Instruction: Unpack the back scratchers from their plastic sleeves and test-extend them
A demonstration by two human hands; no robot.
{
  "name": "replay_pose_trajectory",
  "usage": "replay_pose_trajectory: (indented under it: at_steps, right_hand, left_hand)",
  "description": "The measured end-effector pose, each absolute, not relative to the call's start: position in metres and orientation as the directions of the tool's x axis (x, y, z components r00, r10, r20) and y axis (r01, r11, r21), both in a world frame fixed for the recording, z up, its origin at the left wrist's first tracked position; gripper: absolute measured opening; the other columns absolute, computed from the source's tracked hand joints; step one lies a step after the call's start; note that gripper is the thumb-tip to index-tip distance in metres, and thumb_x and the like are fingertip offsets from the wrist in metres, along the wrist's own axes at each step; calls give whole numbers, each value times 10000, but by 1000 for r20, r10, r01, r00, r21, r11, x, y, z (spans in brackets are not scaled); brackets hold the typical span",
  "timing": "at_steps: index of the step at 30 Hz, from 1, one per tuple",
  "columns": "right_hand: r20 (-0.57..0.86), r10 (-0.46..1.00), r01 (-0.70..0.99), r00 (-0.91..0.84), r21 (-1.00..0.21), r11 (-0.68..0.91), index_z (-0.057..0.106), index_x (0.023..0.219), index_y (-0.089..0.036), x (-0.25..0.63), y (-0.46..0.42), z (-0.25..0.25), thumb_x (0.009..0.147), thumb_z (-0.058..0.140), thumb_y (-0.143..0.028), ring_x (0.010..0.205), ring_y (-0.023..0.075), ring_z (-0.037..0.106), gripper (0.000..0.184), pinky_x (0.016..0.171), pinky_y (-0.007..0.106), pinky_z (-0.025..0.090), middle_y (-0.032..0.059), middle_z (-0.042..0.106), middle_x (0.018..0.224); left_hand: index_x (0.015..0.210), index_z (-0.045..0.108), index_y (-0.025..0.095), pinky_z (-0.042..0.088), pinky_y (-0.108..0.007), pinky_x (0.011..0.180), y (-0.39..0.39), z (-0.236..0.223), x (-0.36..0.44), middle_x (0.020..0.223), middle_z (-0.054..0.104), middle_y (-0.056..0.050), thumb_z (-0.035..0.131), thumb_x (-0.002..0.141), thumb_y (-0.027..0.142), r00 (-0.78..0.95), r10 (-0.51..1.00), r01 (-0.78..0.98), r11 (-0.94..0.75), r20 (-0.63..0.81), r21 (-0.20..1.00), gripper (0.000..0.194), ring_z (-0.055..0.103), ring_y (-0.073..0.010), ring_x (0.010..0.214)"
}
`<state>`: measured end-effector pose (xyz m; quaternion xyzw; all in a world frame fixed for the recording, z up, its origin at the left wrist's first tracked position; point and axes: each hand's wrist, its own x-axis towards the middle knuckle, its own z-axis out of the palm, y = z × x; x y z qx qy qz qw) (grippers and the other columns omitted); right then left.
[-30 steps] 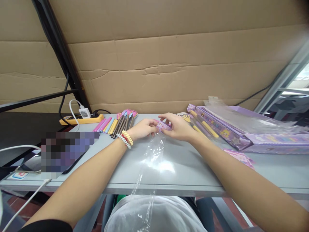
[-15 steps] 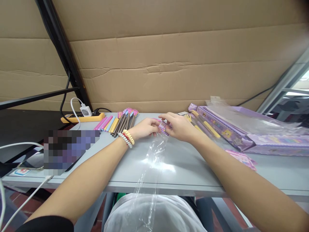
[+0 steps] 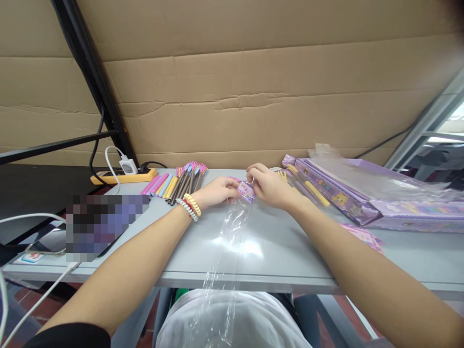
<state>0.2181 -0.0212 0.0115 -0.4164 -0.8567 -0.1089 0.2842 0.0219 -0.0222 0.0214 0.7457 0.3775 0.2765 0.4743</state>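
Observation:
Between the fingers of my left hand (image 3: 219, 190) is a small purple printed card (image 3: 246, 192), gripped by its left side. A long clear plastic bag (image 3: 235, 220) trails from just below the card, over the table edge and onto my lap. Whether the card is joined to the bag cannot be made out. My right hand (image 3: 272, 188) is at the card's right edge, fingers curled and thumb bent in close; what its fingertips pinch, if anything, is hidden.
Several pens with hand-shaped tops (image 3: 188, 179) and coloured sticks (image 3: 163, 185) lie left. Wrapped yellow and purple pens (image 3: 313, 191), a purple box (image 3: 357, 205) and pink cards (image 3: 362, 237) are right. A yellow power strip (image 3: 108, 178) and a blurred-out dark device (image 3: 105, 224) stand far left.
My right hand has drawn slightly right and up, its fingers curling more, so more of the card's face shows. My left hand keeps its hold on the card.

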Motion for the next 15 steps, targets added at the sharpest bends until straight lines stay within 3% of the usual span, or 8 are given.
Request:
replay_pose_trajectory:
  at_steps: [5, 9, 15]
  right_hand:
    - [551, 643, 715, -532, -114, 689, 554, 769, -180, 219, -23, 11, 777, 412, -85, 746, 139, 569, 172, 674, 286, 415, 95, 575, 1160]
    - [523, 664, 685, -535, -192, 703, 577, 827, -192, 218, -29, 13, 778, 530, -208, 716, 123, 556, 70, 675, 283, 433, 83, 565, 1187]
    - [619, 618, 680, -484, -178, 711, 461, 877, -202, 219, -22, 11, 758, 538, -223, 760, 158, 542, 144, 613, 268, 406, 89, 590, 1020]
  left_hand:
    - [847, 655, 135, 404, -243, 553, -21, 21, 20, 778, 622, -9, 601, 751, 216, 574, 818, 324, -273, 40, 906, 137, 528, -79, 585]
    - [842, 646, 138, 414, -239, 563, -20, 20, 19, 743, 604, 4, 601, 753, 220, 571, 820, 330, -268, 35, 905, 129, 535, -81, 588]
    - [871, 645, 137, 403, -233, 555, -20, 21, 20, 778, 623, -4, 591, 755, 202, 573, 819, 336, -270, 32, 902, 145, 533, -78, 592]
